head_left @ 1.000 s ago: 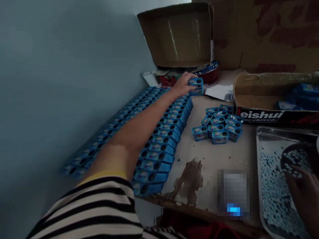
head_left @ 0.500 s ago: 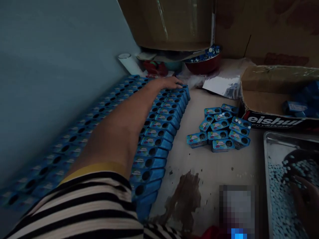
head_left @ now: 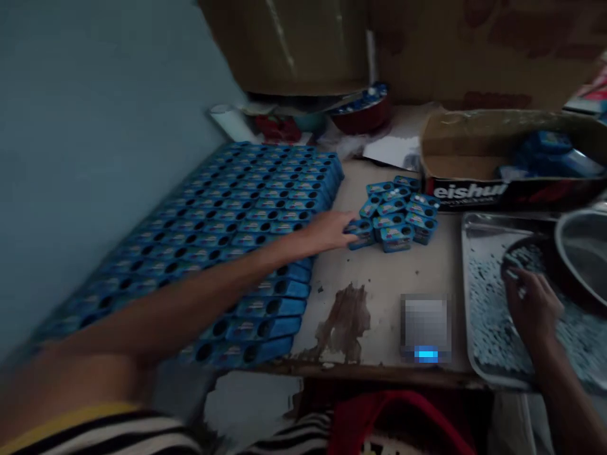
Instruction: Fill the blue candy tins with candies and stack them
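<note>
My left hand (head_left: 332,231) reaches out across the rows, its thumb and fingers around the left end of a small blue box (head_left: 363,234) with a dark round hole on top. That box sits at the near left of a loose cluster of similar boxes (head_left: 397,237), some with white pellets on top. Over a metal tray (head_left: 468,303) of pale pellets (head_left: 490,328), my right hand (head_left: 533,306) is closed, with a few white pellets showing at its fingertips. Long rows of blue boxes (head_left: 256,215) stand packed beneath my left arm.
An open carton (head_left: 469,189) with blue packs stands behind the tray. A clear-rimmed round container (head_left: 588,253) overlaps the tray's right side. At the back is a red bowl (head_left: 363,119) of blue and white pieces. The wall (head_left: 95,126) borders the rows on the left.
My left hand has come from the far end of the rows, rightward and nearer, to the loose cluster, where it has taken hold of a box. The view has turned right, showing more of my right hand.
</note>
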The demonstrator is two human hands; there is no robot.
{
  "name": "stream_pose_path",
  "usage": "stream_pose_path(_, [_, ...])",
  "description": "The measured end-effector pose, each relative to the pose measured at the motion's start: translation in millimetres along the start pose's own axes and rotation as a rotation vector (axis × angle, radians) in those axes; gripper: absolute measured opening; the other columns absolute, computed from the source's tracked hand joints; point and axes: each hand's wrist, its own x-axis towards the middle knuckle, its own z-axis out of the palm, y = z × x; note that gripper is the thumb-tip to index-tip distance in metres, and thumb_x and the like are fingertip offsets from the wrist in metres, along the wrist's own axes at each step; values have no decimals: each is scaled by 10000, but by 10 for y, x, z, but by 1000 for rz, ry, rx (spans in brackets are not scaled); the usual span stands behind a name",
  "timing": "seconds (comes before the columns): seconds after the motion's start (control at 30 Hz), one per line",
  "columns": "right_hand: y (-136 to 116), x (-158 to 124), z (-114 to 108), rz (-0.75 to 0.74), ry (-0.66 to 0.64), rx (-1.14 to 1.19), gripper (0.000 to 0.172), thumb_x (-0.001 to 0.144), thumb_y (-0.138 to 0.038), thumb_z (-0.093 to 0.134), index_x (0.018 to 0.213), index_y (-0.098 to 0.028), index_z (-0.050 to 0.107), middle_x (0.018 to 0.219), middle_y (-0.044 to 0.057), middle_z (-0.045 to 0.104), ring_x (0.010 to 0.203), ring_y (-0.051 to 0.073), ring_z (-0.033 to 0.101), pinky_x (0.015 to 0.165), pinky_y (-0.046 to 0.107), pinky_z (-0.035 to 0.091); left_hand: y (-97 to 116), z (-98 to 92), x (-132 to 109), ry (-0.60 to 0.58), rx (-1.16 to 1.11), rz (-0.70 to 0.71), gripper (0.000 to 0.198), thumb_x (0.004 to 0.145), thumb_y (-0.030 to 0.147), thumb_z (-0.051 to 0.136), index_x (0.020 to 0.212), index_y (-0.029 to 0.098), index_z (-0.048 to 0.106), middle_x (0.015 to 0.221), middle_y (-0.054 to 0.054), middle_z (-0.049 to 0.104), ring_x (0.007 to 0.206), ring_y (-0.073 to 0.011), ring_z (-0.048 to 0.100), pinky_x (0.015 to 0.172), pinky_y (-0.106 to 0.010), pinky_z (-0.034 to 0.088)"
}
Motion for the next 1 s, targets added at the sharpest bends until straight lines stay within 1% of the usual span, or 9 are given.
stream_pose_path(0.13, [-5,123,-93,175,146,164,331,1023,-518,607,1095,-233,760,1093,138,824,1033,308,760,999,473,581,162,-40,-363,109,290,-62,363,887,464,792,1169,240,832,1037,-69,880,914,-311,792,716,-308,468])
stream_pose_path(0.3, [-15,205,-131,357,277,455,277,1012,-430,602,1178,-227,693,1031,74,782,959,233,751,949,388,588,755,104,-773,96,120,217,419,855,541,789,1196,303,842,972,-39,874,881,-332,820,713,-348,496])
stream_pose_path(0.4, [-39,133,-242,298,83,451,269,1058,-443,587,1159,-227,713,975,58,788,863,219,742,888,372,595,1305,373,-920,-3,77,332,375,895,514,762,1189,297,845,997,-64,877,934,-360,833,738,-384,526])
stream_pose_path(0.5, [5,6,-409,50,-288,286,365,1064,-508,691,1283,-224,760,1174,119,822,1078,290,776,1010,444,604,1597,617,-944,-29,121,364,326,921,457,759,1175,271,842,1014,-99,876,945,-378,834,718,-389,529])
stream_pose_path(0.6, [78,-119,-489,-253,-599,37,701,953,-555,876,1560,-271,672,1662,189,624,1531,417,584,1225,576,515,1532,739,-958,35,87,371,452,907,462,816,1330,303,809,1184,-96,878,993,-382,839,697,-375,537])
stream_pose_path(0.7, [83,-190,-427,-461,-749,-152,864,935,-576,896,1678,-283,565,1840,204,405,1683,485,376,1292,672,419,1259,727,-1052,117,50,360,745,857,547,904,1542,330,705,1362,-102,842,1070,-393,836,706,-374,555])
stream_pose_path(0.77, [35,-194,-348,-531,-751,-233,749,1011,-527,813,1657,-233,574,1789,237,466,1629,502,431,1252,671,441,1054,668,-1163,153,63,331,819,850,567,922,1593,329,671,1382,-102,836,1081,-387,836,712,-369,557])
stream_pose_path(0.87, [-62,-148,-251,-545,-762,-303,454,1100,-387,633,1463,-120,686,1507,281,674,1362,450,641,1063,520,540,807,568,-1374,209,83,267,687,926,567,854,1556,337,703,1353,-65,850,1065,-346,838,718,-350,547])
stream_pose_path(1.0, [-78,-37,-216,-362,-796,-202,329,1079,-366,588,1276,-142,726,1211,197,766,924,304,713,756,370,486,696,525,-1665,329,4,214,455,1060,642,642,1387,369,803,1269,-9,873,1035,-315,839,749,-366,547])
